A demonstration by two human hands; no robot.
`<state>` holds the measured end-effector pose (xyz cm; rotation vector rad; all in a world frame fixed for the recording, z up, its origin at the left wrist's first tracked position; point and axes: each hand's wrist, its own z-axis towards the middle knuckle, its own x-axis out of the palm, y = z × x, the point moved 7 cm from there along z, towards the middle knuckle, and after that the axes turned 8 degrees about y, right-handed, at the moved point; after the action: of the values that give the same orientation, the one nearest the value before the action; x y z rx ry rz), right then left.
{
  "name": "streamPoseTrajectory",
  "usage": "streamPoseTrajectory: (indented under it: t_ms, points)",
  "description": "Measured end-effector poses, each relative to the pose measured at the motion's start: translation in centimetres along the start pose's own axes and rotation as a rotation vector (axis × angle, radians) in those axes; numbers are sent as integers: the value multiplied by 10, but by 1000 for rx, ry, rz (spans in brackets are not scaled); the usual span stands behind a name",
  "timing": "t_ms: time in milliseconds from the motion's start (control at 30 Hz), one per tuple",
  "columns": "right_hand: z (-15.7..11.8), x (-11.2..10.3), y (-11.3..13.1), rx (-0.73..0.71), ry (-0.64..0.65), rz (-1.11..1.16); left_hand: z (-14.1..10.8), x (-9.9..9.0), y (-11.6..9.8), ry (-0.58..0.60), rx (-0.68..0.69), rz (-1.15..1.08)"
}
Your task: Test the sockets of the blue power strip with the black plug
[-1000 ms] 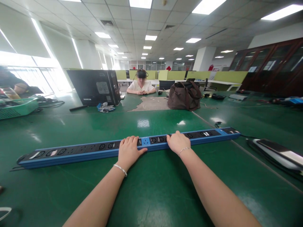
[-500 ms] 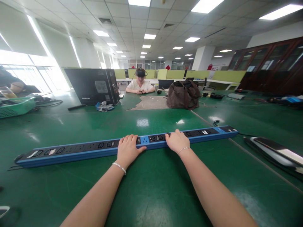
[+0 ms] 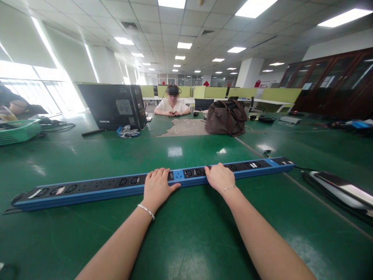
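Note:
A long blue-and-black power strip (image 3: 101, 189) lies across the green table in front of me, its row of sockets facing up. Left of its middle, my left hand (image 3: 157, 186) grips it, fingers over the top and thumb along the near side by a blue socket. My right hand (image 3: 220, 177) is wrapped over the strip right of the middle, its thumb pointing left and the other fingertips hidden behind the far edge. Between my hands, a few sockets show. A dark cord (image 3: 303, 168) leaves the strip's right end.
On the table (image 3: 186, 233) beyond stand a black computer case (image 3: 107, 107), bunched gloves (image 3: 128, 132) and a brown bag (image 3: 225, 118). A person (image 3: 172, 105) sits opposite. At left is a green basket (image 3: 21, 134); at right, a black-and-white device (image 3: 340, 190).
The power strip's left end has swung slightly nearer and further left in view. Both my hands keep their hold on the strip, almost unmoved.

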<state>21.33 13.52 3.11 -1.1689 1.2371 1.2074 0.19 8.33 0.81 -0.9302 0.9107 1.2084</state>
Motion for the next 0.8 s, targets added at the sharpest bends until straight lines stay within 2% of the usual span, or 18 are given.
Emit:
streamPoseTrajectory:
  t_ms: [533,633,700,733,800]
  points:
    - [4,0,5,-61,36,-27,0,-1,0,-10,-4,22]
    - [10,-9,-8,-46,50,69,0,0,0,-8,-10,20]
    - [15,-13,-18,-60,136,256,0,0,0,-9,-10,16]
    - [17,-17,-23,-61,138,316,0,0,0,-9,-10,15]
    - [18,-23,-30,-45,114,303,0,0,0,-5,-12,10]
